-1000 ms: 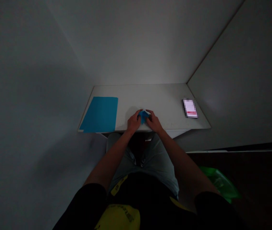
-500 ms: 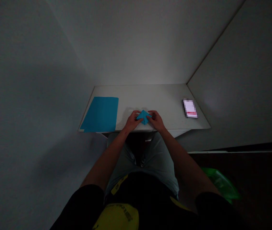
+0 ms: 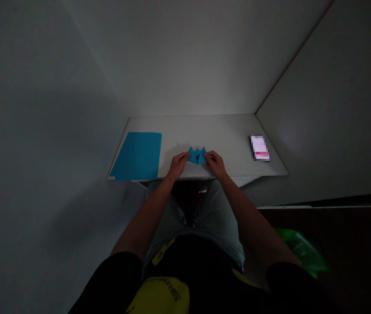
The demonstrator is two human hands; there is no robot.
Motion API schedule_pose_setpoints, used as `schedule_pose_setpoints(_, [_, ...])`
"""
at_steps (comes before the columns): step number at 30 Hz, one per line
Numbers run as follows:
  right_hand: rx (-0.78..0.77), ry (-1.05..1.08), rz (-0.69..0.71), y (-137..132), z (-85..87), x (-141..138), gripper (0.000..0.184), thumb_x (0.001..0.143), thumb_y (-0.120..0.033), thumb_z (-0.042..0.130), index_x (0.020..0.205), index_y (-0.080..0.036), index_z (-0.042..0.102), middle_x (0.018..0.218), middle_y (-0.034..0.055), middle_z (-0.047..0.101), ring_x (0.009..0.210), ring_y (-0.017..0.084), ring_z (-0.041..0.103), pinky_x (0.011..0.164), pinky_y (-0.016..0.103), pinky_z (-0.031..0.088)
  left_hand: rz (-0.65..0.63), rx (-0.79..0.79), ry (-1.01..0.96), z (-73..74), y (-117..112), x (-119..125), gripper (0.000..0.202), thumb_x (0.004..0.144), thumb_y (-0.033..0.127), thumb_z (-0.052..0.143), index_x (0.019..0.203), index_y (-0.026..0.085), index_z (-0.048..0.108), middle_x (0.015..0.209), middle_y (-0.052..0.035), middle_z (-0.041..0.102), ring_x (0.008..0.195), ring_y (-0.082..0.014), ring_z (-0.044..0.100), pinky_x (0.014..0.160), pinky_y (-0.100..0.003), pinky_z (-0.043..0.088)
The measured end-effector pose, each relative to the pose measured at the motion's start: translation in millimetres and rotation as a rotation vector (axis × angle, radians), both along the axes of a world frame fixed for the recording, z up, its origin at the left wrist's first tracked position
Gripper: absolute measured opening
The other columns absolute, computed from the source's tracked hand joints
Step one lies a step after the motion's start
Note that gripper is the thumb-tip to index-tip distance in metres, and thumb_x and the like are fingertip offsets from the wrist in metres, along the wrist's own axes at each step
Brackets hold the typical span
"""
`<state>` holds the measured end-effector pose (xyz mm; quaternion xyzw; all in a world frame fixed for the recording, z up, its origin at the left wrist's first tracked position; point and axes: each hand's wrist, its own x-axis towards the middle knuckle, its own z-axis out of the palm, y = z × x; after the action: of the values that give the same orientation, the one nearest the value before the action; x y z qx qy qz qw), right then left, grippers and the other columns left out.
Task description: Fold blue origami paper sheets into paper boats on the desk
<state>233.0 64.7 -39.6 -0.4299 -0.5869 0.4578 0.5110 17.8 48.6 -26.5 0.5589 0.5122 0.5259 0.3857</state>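
A small folded blue paper [image 3: 197,156] is held between my two hands above the front part of the white table. Its upper edge shows several points, and a dark gap opens near its lower middle. My left hand [image 3: 179,165] pinches its left side between thumb and fingers. On the opposite side, my right hand [image 3: 215,163] grips the right edge in the same way. The fingertips partly cover both ends of the paper.
Blue paper sheets [image 3: 138,156] lie on the left of the white table [image 3: 185,131]. A phone [image 3: 259,148] with a blurred screen rests at the right. Walls border the table at the back and right. A green plastic bag [image 3: 301,250] is low on the right.
The folded paper has gone from a diamond shape to a wider form with several upper points and a gap. My fingers have shifted to its outer edges.
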Motion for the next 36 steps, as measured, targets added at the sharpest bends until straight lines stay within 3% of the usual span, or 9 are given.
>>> schedule_pose_setpoints(10, [0.016,0.072,-0.108,7.7,-11.6,2.3,0.056,0.091,-0.081,0.058,0.102,-0.03,0.04,0.068,-0.0068,0.058,0.058,0.017,0.061,0.061,0.031,0.052,0.162,-0.075,-0.247,-6.4,6.8,-0.3,0.039,0.103,0.057,0.063,0.091,0.021,0.053,0.087,-0.0018,0.065,0.086,-0.0146,0.069,0.096,-0.035,0.064])
schedule_pose_setpoints(13, [0.0,0.087,-0.095,7.2,-12.0,1.1,0.055,0.091,-0.08,0.058,0.104,-0.03,0.039,0.065,-0.0077,0.057,0.057,0.018,0.062,0.059,0.03,0.051,0.155,-0.07,-0.176,-2.6,4.6,1.1,0.039,0.099,0.058,0.067,0.1,0.02,0.058,0.095,-0.0045,0.07,0.093,-0.0174,0.07,0.092,-0.036,0.064])
schedule_pose_setpoints(16, [0.0,0.068,-0.046,5.9,-11.1,-0.1,0.058,0.088,-0.081,0.061,0.105,-0.03,0.039,0.067,-0.0077,0.057,0.057,0.017,0.059,0.058,0.03,0.05,0.068,-0.028,-0.063,2.5,-0.4,-1.1,0.047,0.084,0.053,0.084,0.112,0.019,0.067,0.104,-0.0078,0.076,0.099,-0.0218,0.072,0.091,-0.038,0.062])
schedule_pose_setpoints(20, [0.014,0.054,-0.012,4.0,-9.5,-0.9,0.071,0.071,-0.076,0.081,0.107,-0.03,0.042,0.078,-0.0052,0.06,0.065,0.017,0.059,0.06,0.03,0.051,0.033,-0.045,0.02,7.2,-4.9,-4.6,0.042,0.077,0.05,0.089,0.1,0.018,0.076,0.096,-0.0064,0.079,0.094,-0.0245,0.072,0.087,-0.038,0.06])
schedule_pose_setpoints(22, [0.012,0.065,-0.039,3.6,-9.2,-0.6,0.071,0.069,-0.075,0.083,0.106,-0.029,0.043,0.078,-0.005,0.059,0.066,0.017,0.058,0.059,0.03,0.05,0.093,-0.08,0.017,7.5,-4.8,-4.8,0.042,0.081,0.057,0.086,0.086,0.018,0.073,0.085,-0.0058,0.077,0.088,-0.0244,0.072,0.082,-0.036,0.059])
schedule_pose_setpoints(25, [0.005,0.049,-0.089,3.4,-9.3,0.2,0.063,0.076,-0.079,0.075,0.099,-0.028,0.044,0.068,-0.0061,0.055,0.06,0.017,0.054,0.057,0.03,0.047,0.181,-0.099,-0.007,6.5,-3.7,-3.2,0.058,0.092,0.075,0.066,0.072,0.021,0.061,0.067,-0.0043,0.067,0.072,-0.0206,0.068,0.072,-0.033,0.056])
schedule_pose_setpoints(28, [-0.004,0.011,-0.089,2.3,-8.8,0.8,0.058,0.085,-0.082,0.065,0.091,-0.028,0.044,0.063,-0.005,0.056,0.056,0.016,0.053,0.056,0.031,0.046,0.22,-0.049,-0.062,7.0,-4.0,-0.4,0.068,0.099,0.085,0.043,0.082,0.022,0.059,0.057,0.0001,0.057,0.059,-0.0173,0.063,0.063,-0.03,0.052])
schedule_pose_setpoints(31, [0.014,0.002,-0.061,-2.6,-6.0,3.3,0.056,0.092,-0.082,0.058,0.09,-0.027,0.048,0.062,-0.0033,0.058,0.056,0.017,0.054,0.058,0.032,0.048,0.233,-0.037,-0.133,10.6,-6.5,1.9,0.072,0.099,0.088,0.035,0.101,0.02,0.06,0.055,0.004,0.053,0.051,-0.0163,0.059,0.055,-0.029,0.048])
schedule_pose_setpoints(36, [0.122,-0.09,-0.034,-24.6,3.2,25.0,0.059,0.093,-0.072,0.068,0.127,-0.026,0.06,0.073,-0.0042,0.059,0.058,0.016,0.055,0.057,0.03,0.046,0.206,-0.103,-0.182,17.0,-11.7,3.5,0.065,0.099,0.085,0.045,0.099,0.021,0.056,0.057,0.0062,0.055,0.045,-0.0132,0.057,0.048,-0.026,0.045])
